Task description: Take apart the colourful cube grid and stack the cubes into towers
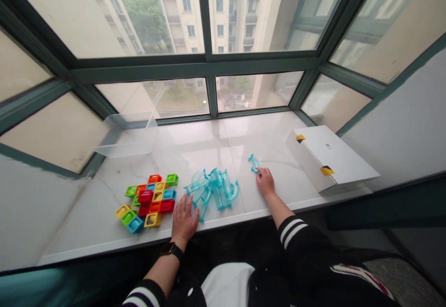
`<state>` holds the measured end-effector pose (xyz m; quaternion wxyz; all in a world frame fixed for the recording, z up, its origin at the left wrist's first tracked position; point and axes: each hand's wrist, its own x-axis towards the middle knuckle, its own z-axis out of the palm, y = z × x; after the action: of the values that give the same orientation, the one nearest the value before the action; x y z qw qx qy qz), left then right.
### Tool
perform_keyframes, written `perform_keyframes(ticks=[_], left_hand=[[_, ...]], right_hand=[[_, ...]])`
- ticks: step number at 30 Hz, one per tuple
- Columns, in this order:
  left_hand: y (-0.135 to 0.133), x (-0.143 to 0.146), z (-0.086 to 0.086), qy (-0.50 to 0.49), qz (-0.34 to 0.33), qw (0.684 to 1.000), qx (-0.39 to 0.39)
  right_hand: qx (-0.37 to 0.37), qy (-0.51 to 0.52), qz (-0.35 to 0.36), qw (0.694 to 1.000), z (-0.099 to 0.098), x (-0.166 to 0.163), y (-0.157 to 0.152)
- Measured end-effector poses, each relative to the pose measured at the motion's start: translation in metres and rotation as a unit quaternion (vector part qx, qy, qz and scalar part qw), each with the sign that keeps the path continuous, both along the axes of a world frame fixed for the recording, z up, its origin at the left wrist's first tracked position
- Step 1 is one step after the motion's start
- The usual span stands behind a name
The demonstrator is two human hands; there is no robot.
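Between my hands lies a pile of clear blue plastic track pieces (219, 188), some curved and some straight. My left hand (184, 218) rests flat at the pile's left edge, fingers stretched out, with nothing visible in its grip. Farther right, my right hand (265, 182) pinches the near end of a single curved blue track piece (254, 162), which is apart from the pile. Left of my left hand is a cluster of coloured plastic blocks (155, 207) in red, yellow, green, orange and blue, most with round openings.
A clear plastic bin (134, 146) stands at the back left against the window. On the right is a white box (334, 158) with yellow and black tabs. The marble-patterned sill (195, 135) ends at a front edge close to my body.
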<state>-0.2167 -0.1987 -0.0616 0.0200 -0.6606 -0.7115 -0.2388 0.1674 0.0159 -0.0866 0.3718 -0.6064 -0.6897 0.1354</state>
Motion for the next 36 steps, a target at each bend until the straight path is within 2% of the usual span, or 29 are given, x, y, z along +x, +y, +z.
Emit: perform_keyframes(ticks=[6,11,13,16,18,21,25,30,36], left_hand=[[0.0,0.0,0.0,-0.003,-0.003,1.0,0.004],[0.0,0.0,-0.003,-0.027,-0.002,1.0,0.013],[-0.001,0.001,-0.006,-0.032,-0.002,0.999,0.02],[-0.002,0.0,-0.007,-0.035,-0.011,0.999,0.033],[-0.002,-0.001,-0.005,-0.044,-0.016,0.998,0.043],[-0.004,-0.003,0.002,-0.067,-0.012,0.995,0.067],[-0.008,0.002,0.021,-0.101,-0.018,0.99,0.099],[-0.015,0.024,0.049,-0.148,-0.06,0.982,0.099],[-0.018,0.049,0.064,-0.184,-0.108,0.975,0.067]], right_hand=[[0.018,0.079,-0.063,0.995,0.006,-0.002,-0.018],[0.001,0.144,-0.098,0.985,0.01,-0.009,-0.061],[-0.013,0.146,-0.06,0.987,0.017,-0.017,-0.08],[-0.018,0.11,0.058,0.992,0.035,-0.036,-0.099],[-0.011,0.073,0.131,0.989,0.05,-0.052,-0.103],[-0.021,0.023,0.192,0.981,0.063,-0.073,-0.1],[-0.057,-0.005,0.221,0.974,0.061,-0.087,-0.094],[-0.063,0.024,0.235,0.97,0.056,-0.092,-0.093],[-0.064,0.094,0.247,0.962,0.061,-0.104,-0.101]])
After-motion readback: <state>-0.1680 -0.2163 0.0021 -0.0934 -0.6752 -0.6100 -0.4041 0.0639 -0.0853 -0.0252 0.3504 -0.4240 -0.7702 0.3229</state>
